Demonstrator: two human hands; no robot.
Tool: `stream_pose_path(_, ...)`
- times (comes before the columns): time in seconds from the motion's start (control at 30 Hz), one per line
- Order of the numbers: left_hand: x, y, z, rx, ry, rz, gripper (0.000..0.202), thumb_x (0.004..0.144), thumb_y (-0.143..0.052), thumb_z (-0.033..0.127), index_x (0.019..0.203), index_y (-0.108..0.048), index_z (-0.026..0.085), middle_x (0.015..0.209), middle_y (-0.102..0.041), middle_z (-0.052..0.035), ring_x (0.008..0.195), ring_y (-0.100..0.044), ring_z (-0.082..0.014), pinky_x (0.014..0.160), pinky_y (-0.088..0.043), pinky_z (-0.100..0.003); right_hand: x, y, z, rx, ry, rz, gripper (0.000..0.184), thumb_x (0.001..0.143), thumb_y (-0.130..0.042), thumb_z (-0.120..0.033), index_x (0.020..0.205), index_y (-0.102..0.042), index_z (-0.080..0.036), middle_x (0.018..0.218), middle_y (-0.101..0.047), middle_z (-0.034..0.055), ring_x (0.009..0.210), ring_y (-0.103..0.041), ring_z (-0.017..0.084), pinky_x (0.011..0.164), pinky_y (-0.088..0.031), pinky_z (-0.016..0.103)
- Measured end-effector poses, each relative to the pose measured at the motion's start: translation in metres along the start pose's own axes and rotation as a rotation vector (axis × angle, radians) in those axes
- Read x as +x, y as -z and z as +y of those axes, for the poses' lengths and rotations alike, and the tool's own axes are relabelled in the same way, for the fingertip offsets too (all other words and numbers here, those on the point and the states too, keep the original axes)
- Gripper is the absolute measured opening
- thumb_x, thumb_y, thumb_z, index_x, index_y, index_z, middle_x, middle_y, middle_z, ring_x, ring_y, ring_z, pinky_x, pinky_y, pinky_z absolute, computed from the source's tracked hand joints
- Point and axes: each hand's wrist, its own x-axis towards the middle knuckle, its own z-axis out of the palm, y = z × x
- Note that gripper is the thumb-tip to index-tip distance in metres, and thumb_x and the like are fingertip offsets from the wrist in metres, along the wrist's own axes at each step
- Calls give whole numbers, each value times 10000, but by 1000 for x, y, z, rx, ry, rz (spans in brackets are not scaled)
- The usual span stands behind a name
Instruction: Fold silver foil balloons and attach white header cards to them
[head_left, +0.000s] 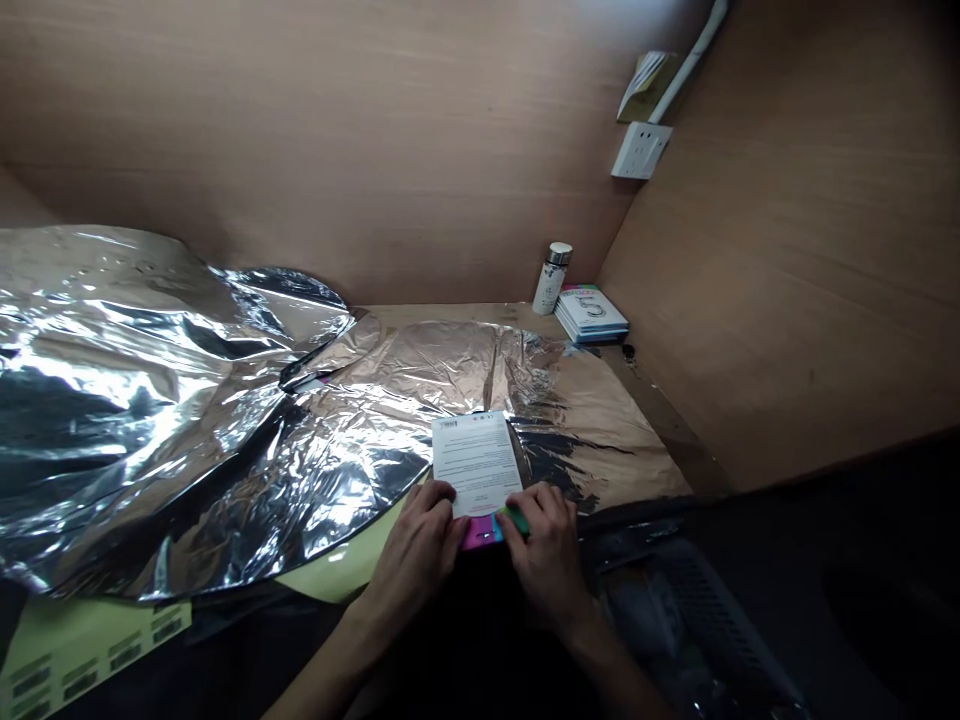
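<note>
A flat white printed pack (478, 460) lies on the silver foil with its text side up. Small print covers its face, and a barcode shows at its far left corner. Its near edge is pink, blue and green. My left hand (421, 530) grips the near left corner, thumb against the pink part. On the other side my right hand (546, 540) is closed round the near right corner, thumb by the green part. Whether the pack is a box or a booklet I cannot tell. My fingers hide both near corners.
Crumpled silver foil (360, 470) covers much of the table. A yellow label sheet (97, 650) hangs at the front left. Near the back right corner stand a white flask (552, 280) and a stack of booklets (591, 312). A dark plastic basket (712, 610) sits lower right.
</note>
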Motion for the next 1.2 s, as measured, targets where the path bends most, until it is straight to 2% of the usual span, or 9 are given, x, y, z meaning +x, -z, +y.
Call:
stream_pose_path(0.13, 3, -2, 4, 47, 42, 50, 218, 1008, -545, 323, 825, -616, 230, 1045, -632, -82, 948, -533, -294, 900, -475, -479, -13, -5, 1, -68, 147, 122, 165, 1047, -545, -251, 1063, -702, -203, 1092, -655, 102, 1028, -579, 259, 924, -409, 442)
stream_pose_path(0.23, 4, -2, 13, 8, 33, 23, 178, 1014, -519, 265, 874, -626, 238, 1017, -631, -78, 964, -527, -305, 920, -454, -490, -20, -4, 4, -91, 309, 23, 227, 1053, -518, -230, 1179, -707, -219, 1167, -693, 98, 1115, -601, 262, 984, -396, 456)
stream_pose_path(0.37, 5, 10, 19, -172, -69, -14, 197, 984, -518, 200, 1032, -702, 250, 1209, -673, -116, 1113, -570, -333, 1005, -462, -498, -8, -2, 12, -222, 322, -61, 256, 1011, -557, -195, 1216, -707, -227, 1177, -697, 102, 1078, -611, 303, 935, -390, 506)
stream_pose_path(0.47, 0, 45, 2, -264, -36, 56, 353, 964, -467, 153, 1160, -738, 266, 1367, -664, -105, 1279, -556, -350, 1109, -416, -547, 9, -7, 1, -246, 333, -18, 298, 993, -550, -174, 1250, -693, -227, 1192, -678, 124, 1073, -601, 335, 897, -396, 523)
stream_pose_path(0.57, -15, 95, -33, -249, 91, 208, 285, 937, -582, 211, 1132, -777, 287, 1344, -703, -78, 1369, -506, -377, 1191, -300, -603, 15, -16, -33, -56, 452, -84, 391, 976, -480, -86, 1292, -668, -220, 1209, -654, 128, 1101, -592, 299, 911, -446, 463)
stream_pose_path(0.7, -38, 131, -83, 50, 202, 115, 281, 879, -715, 327, 1152, -772, 299, 1388, -687, -73, 1427, -448, -405, 1214, -219, -633, 21, -40, -86, 129, 625, -332, 423, 919, -476, -14, 1221, -695, -213, 1170, -645, 101, 1082, -585, 249, 947, -471, 398)
stream_pose_path(0.87, -46, 121, -110, 243, 199, 92, 342, 986, -586, 398, 1307, -693, 348, 1501, -606, -35, 1465, -417, -372, 1197, -251, -600, 34, -66, -121, 51, 662, -486, 300, 920, -531, -34, 1065, -721, -217, 1062, -633, 60, 996, -577, 219, 911, -458, 365)
stream_pose_path(1.07, -42, 123, -111, 306, 158, 70, 345, 1024, -530, 391, 1335, -673, 349, 1522, -586, -29, 1489, -387, -377, 1184, -247, -620, 34, -76, -139, 36, 747, -550, 262, 923, -575, -51, 1067, -712, -222, 1064, -608, 49, 986, -554, 198, 900, -452, 331)
stream_pose_path(1.2, -43, 126, -108, 371, 174, 41, 360, 1052, -486, 419, 1364, -652, 350, 1542, -566, -18, 1500, -375, -376, 1167, -280, -628, 33, -74, -137, 49, 785, -615, 178, 917, -623, -65, 918, -721, -214, 1033, -624, 33, 977, -549, 199, 875, -439, 337)
